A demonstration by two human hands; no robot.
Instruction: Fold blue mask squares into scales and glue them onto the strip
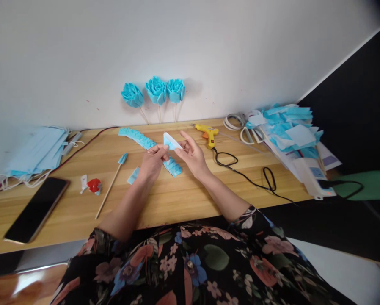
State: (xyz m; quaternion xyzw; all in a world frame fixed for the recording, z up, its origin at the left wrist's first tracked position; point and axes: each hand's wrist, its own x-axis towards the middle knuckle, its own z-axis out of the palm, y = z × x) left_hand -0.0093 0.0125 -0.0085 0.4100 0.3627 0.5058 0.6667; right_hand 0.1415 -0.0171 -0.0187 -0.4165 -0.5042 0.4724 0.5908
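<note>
Left of the glue gun (208,134), a folded piece (171,142) is held up between both hands. Its left corner is pinched by the left hand (154,161), thumb and fingers closed on it; its right side is gripped more lightly by the right hand (194,157) — thumb pressed to the edge, forefinger raised and spread away. If that lighter grip were relaxed, the fold could be sprung open or the crease left crooked.

Beneath the hands, also left of the glue gun, a strip (136,137) of overlapping folds is partly hidden; whether it is one unbroken length cannot be told. It could be crushed by a lowered wrist, and the loose square (133,175) could be swept aside.

The nozzle (193,125) of the glue gun is pointed near the raised forefinger; a burn could be caused by a careless reach, though whether it is hot is not shown. By a snag on the cord (251,180), looped to its right, the glue gun could be dragged round.

Farther left of the glue gun, the stick (110,187) could be set rolling by the left forearm (126,203). Behind the glue gun and to its left, three flowers (156,91) are leaned against the wall (209,51) — easily toppled, it seems, if their stems were knocked.
</note>
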